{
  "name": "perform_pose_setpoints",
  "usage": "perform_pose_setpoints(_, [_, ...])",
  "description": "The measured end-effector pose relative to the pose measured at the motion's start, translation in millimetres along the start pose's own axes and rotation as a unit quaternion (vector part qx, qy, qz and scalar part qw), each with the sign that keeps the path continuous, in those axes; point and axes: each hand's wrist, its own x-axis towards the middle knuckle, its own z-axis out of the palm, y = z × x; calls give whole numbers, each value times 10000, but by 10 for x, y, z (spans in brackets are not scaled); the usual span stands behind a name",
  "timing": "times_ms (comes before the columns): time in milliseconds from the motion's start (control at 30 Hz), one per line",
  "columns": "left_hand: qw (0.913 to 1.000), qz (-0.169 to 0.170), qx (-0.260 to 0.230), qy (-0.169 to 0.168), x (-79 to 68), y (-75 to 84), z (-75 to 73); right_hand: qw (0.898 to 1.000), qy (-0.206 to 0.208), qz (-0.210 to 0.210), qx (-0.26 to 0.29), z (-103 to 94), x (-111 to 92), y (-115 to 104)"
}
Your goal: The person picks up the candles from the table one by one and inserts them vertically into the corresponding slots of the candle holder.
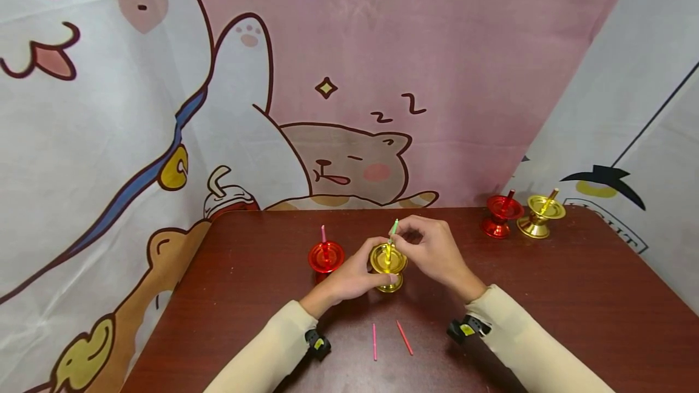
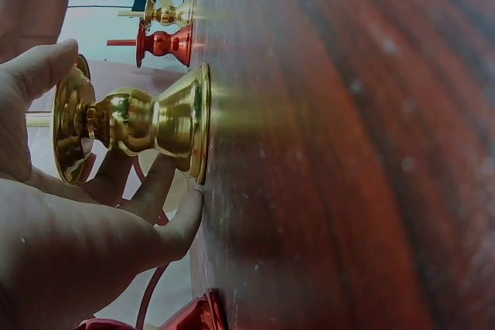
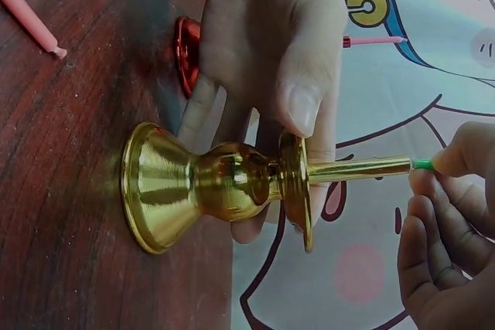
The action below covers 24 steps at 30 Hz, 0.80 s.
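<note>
A gold candle holder [image 1: 397, 264] stands upright on the table. My left hand [image 1: 352, 275] holds it by the dish, thumb at the near side of the rim and fingers around the far side, as the right wrist view shows. With thumb and fingertips my right hand [image 1: 434, 248] pinches a slim green candle [image 1: 395, 227]. In the right wrist view the candle's lower end [image 3: 422, 165] meets the top of the holder's tube [image 3: 360, 170]; how far it sits inside cannot be seen. Left of it stands a red candle holder [image 1: 326, 256] with a pink candle [image 1: 323, 234] upright in it.
A pink candle [image 1: 374, 342] and a red candle [image 1: 405, 338] lie on the dark wooden table [image 1: 251, 332] near the front. At the back right stand a second red holder [image 1: 496, 227] and a second gold holder [image 1: 534, 227]. A cartoon-printed cloth [image 1: 464, 77] hangs behind.
</note>
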Motion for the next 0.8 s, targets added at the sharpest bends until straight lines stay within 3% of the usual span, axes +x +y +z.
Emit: perform_pose_setpoints(800, [9999,-89,67,92,5,2,15,9985,-208,-493,-126,14,43,11])
